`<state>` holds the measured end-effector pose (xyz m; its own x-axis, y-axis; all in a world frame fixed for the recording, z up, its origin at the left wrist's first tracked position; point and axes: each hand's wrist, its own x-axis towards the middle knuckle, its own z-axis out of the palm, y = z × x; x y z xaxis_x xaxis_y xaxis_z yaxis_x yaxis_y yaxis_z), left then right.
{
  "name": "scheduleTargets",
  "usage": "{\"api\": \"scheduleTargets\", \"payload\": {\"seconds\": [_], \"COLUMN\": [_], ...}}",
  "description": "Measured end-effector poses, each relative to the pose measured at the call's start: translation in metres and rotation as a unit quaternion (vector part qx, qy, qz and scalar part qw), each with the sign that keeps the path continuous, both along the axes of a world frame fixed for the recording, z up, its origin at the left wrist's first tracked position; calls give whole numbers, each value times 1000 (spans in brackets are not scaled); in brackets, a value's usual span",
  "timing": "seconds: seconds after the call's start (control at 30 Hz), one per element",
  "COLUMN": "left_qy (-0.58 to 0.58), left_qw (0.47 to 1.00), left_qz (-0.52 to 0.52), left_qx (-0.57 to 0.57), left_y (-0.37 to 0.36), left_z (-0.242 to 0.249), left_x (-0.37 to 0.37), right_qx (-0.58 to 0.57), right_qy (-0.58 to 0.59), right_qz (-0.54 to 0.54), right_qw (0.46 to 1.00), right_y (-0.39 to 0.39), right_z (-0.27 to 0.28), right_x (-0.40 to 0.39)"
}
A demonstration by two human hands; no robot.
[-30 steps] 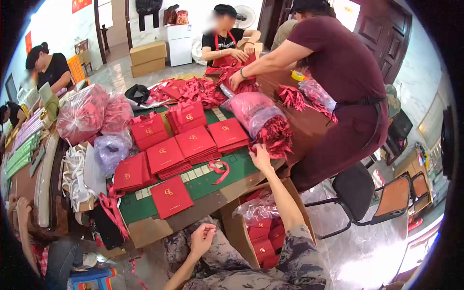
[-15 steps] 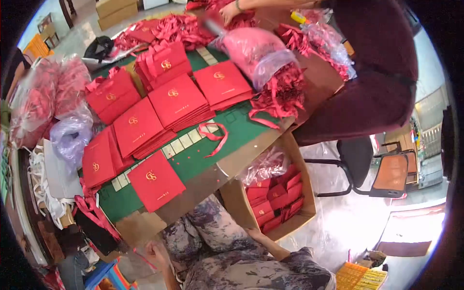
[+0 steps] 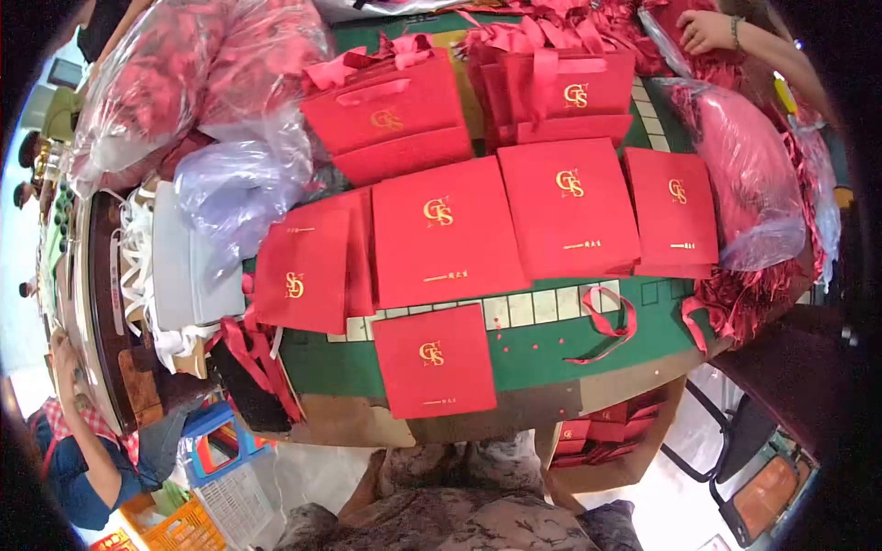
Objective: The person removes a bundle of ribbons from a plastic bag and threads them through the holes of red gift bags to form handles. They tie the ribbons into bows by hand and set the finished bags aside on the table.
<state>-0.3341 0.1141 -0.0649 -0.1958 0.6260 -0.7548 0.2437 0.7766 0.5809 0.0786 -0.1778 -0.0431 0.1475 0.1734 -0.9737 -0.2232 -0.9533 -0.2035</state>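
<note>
My left hand (image 3: 366, 485) and my right hand (image 3: 559, 489) are low beside my thighs, below the table edge. Only slivers of skin show, and the fingers cannot be made out. Nearest to them on the table lies a single flat red bag (image 3: 435, 362) with a gold logo. Behind it stands a row of stacked flat red bags (image 3: 450, 234). A loop of red ribbon (image 3: 602, 323) lies on the green mat (image 3: 542, 354). Upright red bags with ribbon handles (image 3: 390, 115) stand farther back.
Plastic-wrapped red bundles (image 3: 749, 170) lie at the right and back left. A carton (image 3: 657, 450) of red bags is below the table, near a chair (image 3: 772, 487). Another person's hand (image 3: 706, 32) is at the back right; another person's arm (image 3: 92, 450) is at left.
The view has levelled and swung left, so the table looks closer and straighter. My hands show less than before. The flat bag and ribbon stay in place on the table.
</note>
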Motion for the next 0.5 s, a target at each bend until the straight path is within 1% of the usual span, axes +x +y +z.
{"api": "scheduleTargets", "payload": {"seconds": [0.03, 0.07, 0.2, 0.27, 0.4, 0.5], "left_qy": [1, -1, -6, -6, -14, -22], "left_qw": [1000, 1000, 999, 998, 995, 994], "left_qz": [11, 12, 39, 63, 93, 103], "left_qx": [-1, -6, 3, 16, 25, 12], "left_y": [-4, -9, -36, -50, -87, -100], "left_z": [7, 3, 4, 12, 8, 5], "left_x": [-10, -11, -31, -36, -50, -55], "right_qx": [-2, -6, -11, -10, -4, -2], "right_qy": [-4, -7, -26, -34, -43, -51], "right_qz": [3, 7, 40, 55, 86, 92], "right_qw": [1000, 1000, 999, 998, 995, 994], "right_y": [-6, -12, -38, -45, -49, -49], "right_z": [13, 21, 37, 39, 37, 40], "right_x": [7, 14, 34, 42, 51, 53]}}
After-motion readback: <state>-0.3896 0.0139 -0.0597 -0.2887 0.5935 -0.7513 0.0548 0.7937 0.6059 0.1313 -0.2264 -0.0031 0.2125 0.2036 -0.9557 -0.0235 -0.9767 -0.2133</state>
